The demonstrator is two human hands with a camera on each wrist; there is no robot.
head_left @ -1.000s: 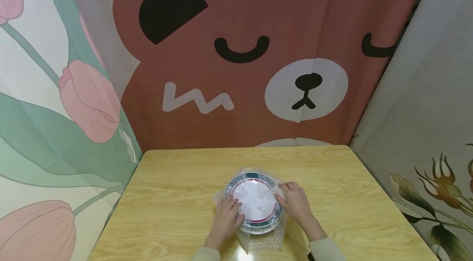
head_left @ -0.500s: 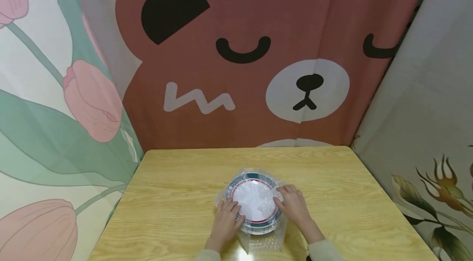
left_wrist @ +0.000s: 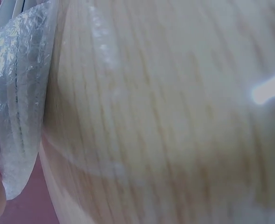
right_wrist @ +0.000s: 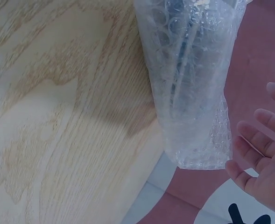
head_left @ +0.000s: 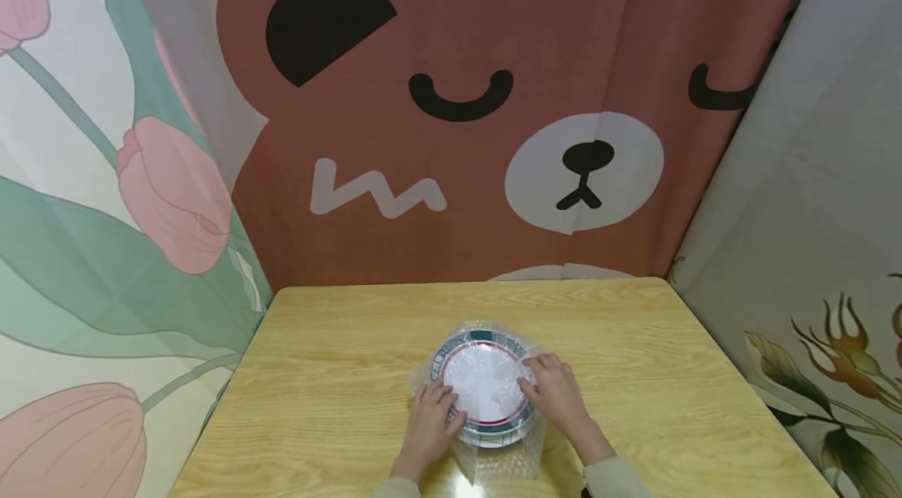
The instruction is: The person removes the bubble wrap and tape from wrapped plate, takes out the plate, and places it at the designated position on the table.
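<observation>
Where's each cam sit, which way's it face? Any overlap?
Head: head-worn, facing forward and down at bubble-wrapped plates, wooden table, bear-print backdrop; left grip, right grip, cuffs show.
Left wrist: worn there, facing low across the table, plates at left edge; a sliver of left grip lower left.
Right wrist: worn there, facing across the table past the plates to the backdrop; right grip's fingers at right edge.
Shared by both wrist views: wrapped plates, table.

A pale cream left sleeve (head_left: 396, 488) is showing just past six o'clock in the head view and a matching right sleeve (head_left: 617, 478) near five, with a black patch (head_left: 586, 492), too small to identify, peeking out at its eight o'clock edge.
</observation>
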